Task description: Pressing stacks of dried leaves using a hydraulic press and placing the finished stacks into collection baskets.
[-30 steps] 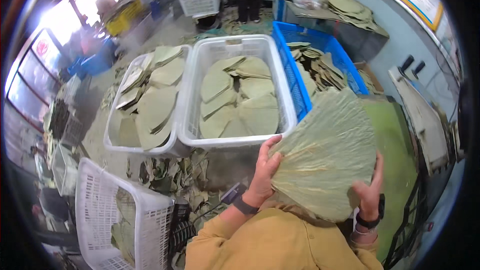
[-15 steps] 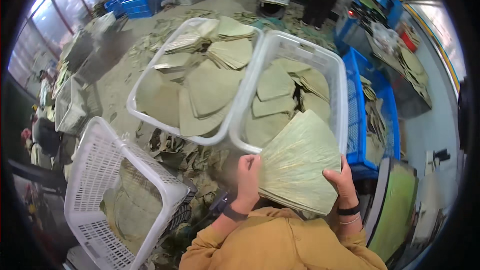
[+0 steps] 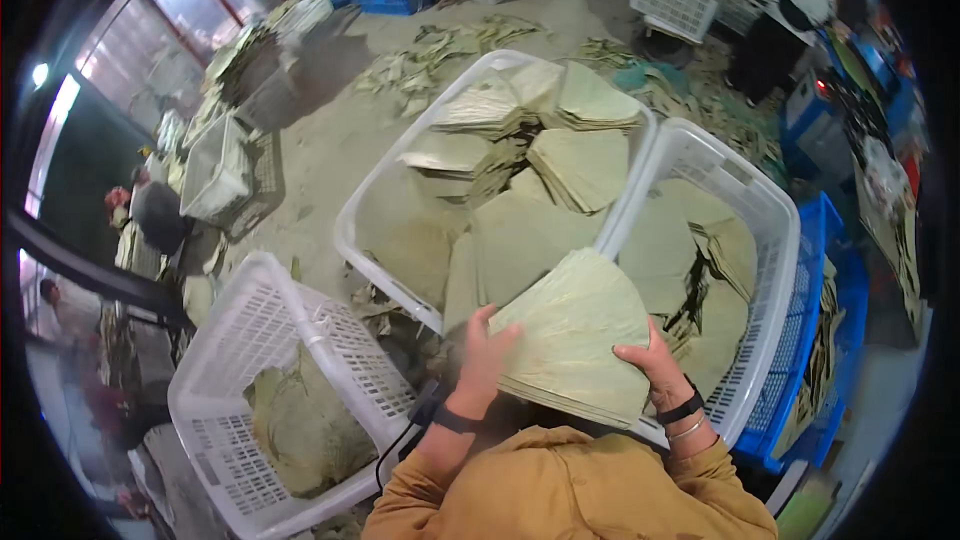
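Note:
A fan-shaped stack of pale green, dried leaf sheets [image 3: 570, 325] is held in front of me, over the front edges of two white crates. My left hand [image 3: 480, 355] grips its left side and my right hand [image 3: 655, 370] grips its right, thumb on top. Behind it, the middle white crate [image 3: 360, 220] holds several similar stacks. The right white crate [image 3: 775, 240] holds more flat stacks, partly hidden by the held one.
A tilted white basket [image 3: 210, 390] with leaves stands at lower left, a blue crate [image 3: 840, 340] at right. Leaf scraps [image 3: 460, 35] litter the floor [image 3: 330, 140]. A co-worker [image 3: 790, 20] is at back right; others [image 3: 160, 210] are at left.
The view has turned left, so the crates appear further right. The held stack has tilted flatter and shifted toward the middle crate; both hands still grip it.

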A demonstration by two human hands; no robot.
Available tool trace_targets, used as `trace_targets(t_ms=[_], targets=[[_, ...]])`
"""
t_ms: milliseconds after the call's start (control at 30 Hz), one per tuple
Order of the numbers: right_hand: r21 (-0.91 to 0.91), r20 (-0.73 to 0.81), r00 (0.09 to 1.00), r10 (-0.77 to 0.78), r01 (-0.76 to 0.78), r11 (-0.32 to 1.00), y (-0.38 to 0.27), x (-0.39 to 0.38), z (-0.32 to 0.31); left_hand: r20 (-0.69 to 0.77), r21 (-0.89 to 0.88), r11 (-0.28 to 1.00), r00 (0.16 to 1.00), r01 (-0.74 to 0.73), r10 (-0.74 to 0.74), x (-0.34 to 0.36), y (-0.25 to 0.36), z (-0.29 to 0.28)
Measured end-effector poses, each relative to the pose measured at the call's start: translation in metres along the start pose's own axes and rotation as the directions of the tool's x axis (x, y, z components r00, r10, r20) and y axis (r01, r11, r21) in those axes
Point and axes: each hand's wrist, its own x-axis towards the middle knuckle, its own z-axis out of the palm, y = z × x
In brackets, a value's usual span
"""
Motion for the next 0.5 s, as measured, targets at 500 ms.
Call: trace_targets(t_ms=[500], targets=[[-0.801, 0.59, 0.717, 0.372, 0.463, 0.379, -0.16, 0.291, 0.266, 0.087, -0.599, 0.798, 0.996, 0.064, -0.015, 0.144, 0.048, -0.118]])
